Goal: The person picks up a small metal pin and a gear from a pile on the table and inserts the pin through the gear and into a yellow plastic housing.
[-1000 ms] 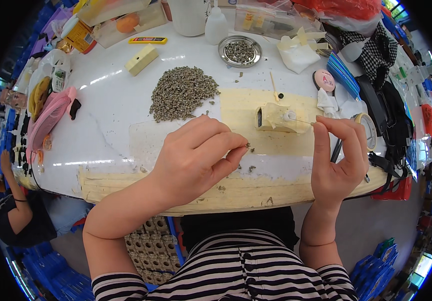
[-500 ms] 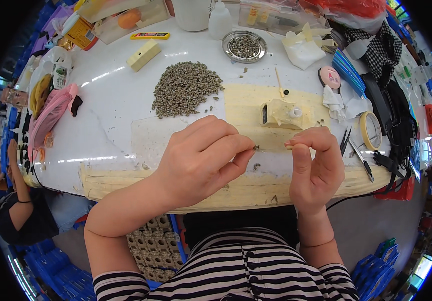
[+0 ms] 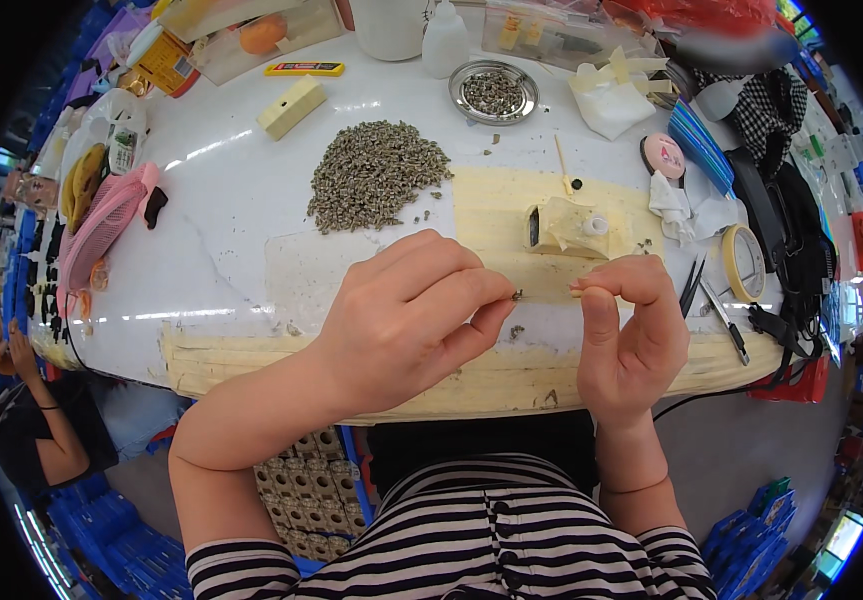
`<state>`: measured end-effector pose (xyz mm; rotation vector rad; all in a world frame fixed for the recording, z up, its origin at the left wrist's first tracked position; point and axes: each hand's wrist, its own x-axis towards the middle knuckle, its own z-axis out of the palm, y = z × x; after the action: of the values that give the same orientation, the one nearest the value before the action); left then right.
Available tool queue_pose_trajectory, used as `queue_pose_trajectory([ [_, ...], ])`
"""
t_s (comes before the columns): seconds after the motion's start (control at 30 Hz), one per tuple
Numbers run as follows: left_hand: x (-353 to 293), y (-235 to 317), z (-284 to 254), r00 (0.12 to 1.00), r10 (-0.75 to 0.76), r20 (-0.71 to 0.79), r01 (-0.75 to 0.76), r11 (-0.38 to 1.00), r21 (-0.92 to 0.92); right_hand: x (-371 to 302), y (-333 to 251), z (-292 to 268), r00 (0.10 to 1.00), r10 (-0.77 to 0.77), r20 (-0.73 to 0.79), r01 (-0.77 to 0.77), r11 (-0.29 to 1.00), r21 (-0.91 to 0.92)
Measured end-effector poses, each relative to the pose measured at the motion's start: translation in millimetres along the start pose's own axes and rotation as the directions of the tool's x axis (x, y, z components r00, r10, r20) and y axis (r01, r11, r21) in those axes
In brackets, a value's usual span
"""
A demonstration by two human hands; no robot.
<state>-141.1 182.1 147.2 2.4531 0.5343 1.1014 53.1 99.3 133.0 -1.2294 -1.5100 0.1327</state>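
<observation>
My left hand (image 3: pixel 401 315) is closed in a pinch on a tiny dark metal part (image 3: pixel 518 295), which pokes out from the fingertips. A short gap away, my right hand (image 3: pixel 631 340) is pinched too. A pale bit shows at its thumb and forefinger, too small to name. Both hands hover over the near edge of the table, above the yellow-taped strip (image 3: pixel 431 385). Beyond the left hand lies a heap of small grey metal parts (image 3: pixel 376 175). A taped block with a white nozzle-like top (image 3: pixel 591 228) sits just past the right hand.
A round metal dish (image 3: pixel 459 108) of similar parts stands farther back. Tweezers (image 3: pixel 691 287), a knife-like tool (image 3: pixel 726 320) and a tape roll (image 3: pixel 741 262) lie at right. A pink mesh pouch (image 3: pixel 101 235) is at left. Another person's arm (image 3: pixel 56 430) shows beyond the table's left.
My hands keep the same pinched pose, nearly still. The whole view has shifted slightly. At far left, the other person's arm has moved lower.
</observation>
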Motion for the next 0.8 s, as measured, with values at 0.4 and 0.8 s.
queue_pose_trajectory([
  [0.4,-0.2,0.3,-0.8,1.000,-0.001,0.004,0.001,1.000,0.009,2.6,-2.9,-4.7,0.978,0.186,-0.092,-0.169,0.971,0.172],
  [0.8,3.5,1.3,-2.2,0.999,-0.004,-0.041,0.003,1.000,-0.026,31.6,17.1,-19.2,0.991,-0.129,-0.042,0.088,0.848,-0.523],
])
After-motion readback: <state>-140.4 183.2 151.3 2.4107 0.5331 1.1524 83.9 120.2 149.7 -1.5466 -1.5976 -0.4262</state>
